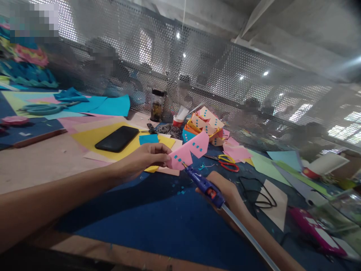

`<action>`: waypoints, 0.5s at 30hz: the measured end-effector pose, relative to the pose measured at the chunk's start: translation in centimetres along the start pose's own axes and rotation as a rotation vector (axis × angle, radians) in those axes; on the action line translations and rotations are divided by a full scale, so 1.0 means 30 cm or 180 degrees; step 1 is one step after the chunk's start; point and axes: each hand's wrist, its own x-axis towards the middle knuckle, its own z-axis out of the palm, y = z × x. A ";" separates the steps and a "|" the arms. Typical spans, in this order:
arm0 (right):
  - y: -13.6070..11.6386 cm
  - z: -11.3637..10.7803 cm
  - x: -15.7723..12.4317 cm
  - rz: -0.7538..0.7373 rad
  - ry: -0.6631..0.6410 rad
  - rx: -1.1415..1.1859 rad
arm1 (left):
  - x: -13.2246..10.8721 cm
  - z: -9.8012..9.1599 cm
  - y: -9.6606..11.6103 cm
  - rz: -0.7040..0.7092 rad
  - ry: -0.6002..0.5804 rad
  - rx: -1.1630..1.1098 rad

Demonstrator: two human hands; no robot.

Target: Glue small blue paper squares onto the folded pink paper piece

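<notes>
Between the thumb and fingers of my left hand (150, 160) is a folded pink paper piece (200, 143) dotted with small blue squares. My right hand (225, 188) grips a blue hot glue gun (202, 184), with a long clear glue stick (248, 235) trailing out of its back end. The gun's nozzle points at the lower part of the pink paper, by a blue square; whether it touches cannot be made out. Tiny blue paper bits (180, 190) lie on the blue tabletop (158, 226) below. Behind the paper stands a pile of folded, dotted paper pieces (204, 120).
A black phone (117, 138) lies on yellow paper (87, 139) to the left. Scissors with yellow and red handles (228, 163) lie right of centre, near a black cord (262, 203). Farther back are a jar (157, 105), a paper cup (178, 120) and teal-handled scissors (42, 109).
</notes>
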 end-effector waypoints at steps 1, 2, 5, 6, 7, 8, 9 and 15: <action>0.001 0.000 0.000 -0.0017 0.0000 -0.0001 | 0.000 0.000 0.000 -0.0003 0.0005 0.0020; 0.003 0.001 0.000 -0.0031 -0.0014 -0.0011 | 0.000 -0.001 -0.001 -0.0004 0.0000 0.0049; 0.008 0.002 -0.001 -0.0069 -0.0019 -0.0072 | 0.000 -0.004 -0.003 0.0014 -0.0033 0.0113; 0.009 0.003 -0.002 -0.0075 0.0010 -0.0101 | 0.001 -0.004 -0.004 0.0028 -0.0047 0.0118; 0.010 0.003 -0.003 -0.0078 0.0049 -0.0125 | 0.000 -0.004 -0.004 0.0043 -0.0048 0.0113; 0.010 0.003 -0.003 -0.0079 0.0065 -0.0146 | 0.000 -0.004 -0.004 0.0050 -0.0043 0.0105; 0.010 0.003 -0.003 -0.0072 0.0078 -0.0166 | 0.000 -0.004 -0.004 0.0051 -0.0034 0.0093; -0.007 -0.006 0.003 0.0015 0.0094 -0.0216 | -0.002 -0.001 0.003 0.0016 0.0039 -0.0026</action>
